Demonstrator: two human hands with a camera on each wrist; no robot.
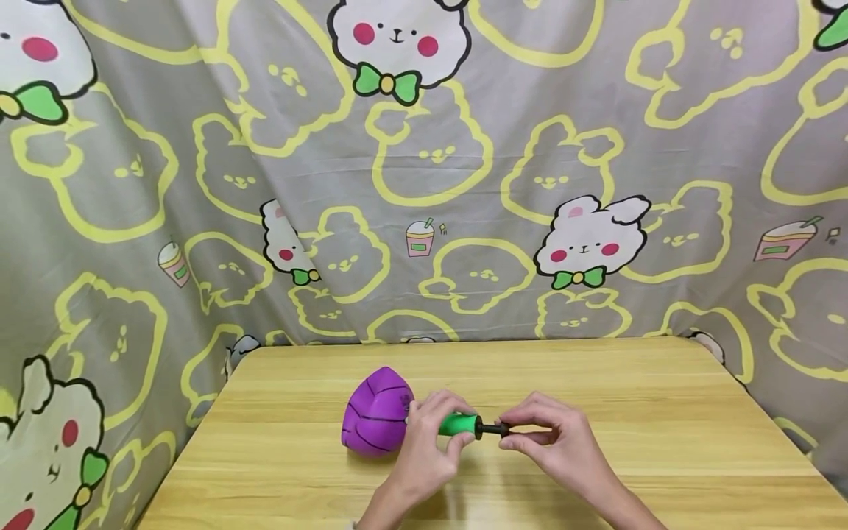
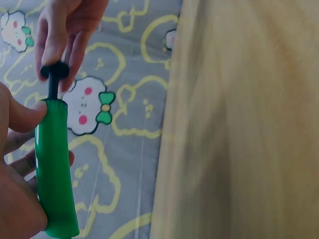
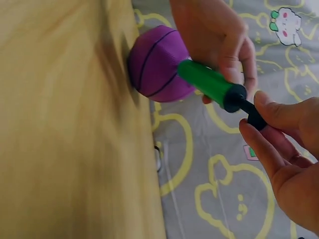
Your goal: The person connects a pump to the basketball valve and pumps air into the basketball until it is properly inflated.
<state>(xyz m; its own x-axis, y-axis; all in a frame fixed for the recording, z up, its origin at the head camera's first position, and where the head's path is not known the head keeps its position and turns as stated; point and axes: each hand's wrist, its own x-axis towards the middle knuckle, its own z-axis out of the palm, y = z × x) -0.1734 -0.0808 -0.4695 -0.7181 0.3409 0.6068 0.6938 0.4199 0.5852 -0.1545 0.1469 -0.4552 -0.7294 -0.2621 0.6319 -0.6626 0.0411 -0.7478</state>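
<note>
A purple ball (image 1: 374, 418) with black lines sits on the table, angular and dented as if low on air. Against its right side lies the near end of a green hand pump (image 1: 458, 425), held roughly level. My left hand (image 1: 427, 449) grips the pump's barrel, thumb near its black cap. With thumb and fingers my right hand (image 1: 563, 434) pinches the black handle (image 3: 256, 119) at the end of the rod. A short length of black rod (image 2: 53, 88) shows between cap and handle. The joint between pump and ball is hidden behind my left hand in the head view.
Both hands work over a light wood-grain table (image 1: 285, 486). Behind it and along its sides hangs a grey curtain (image 1: 464, 213) printed with yellow outlines and white rabbits, reaching down to the table's back edge.
</note>
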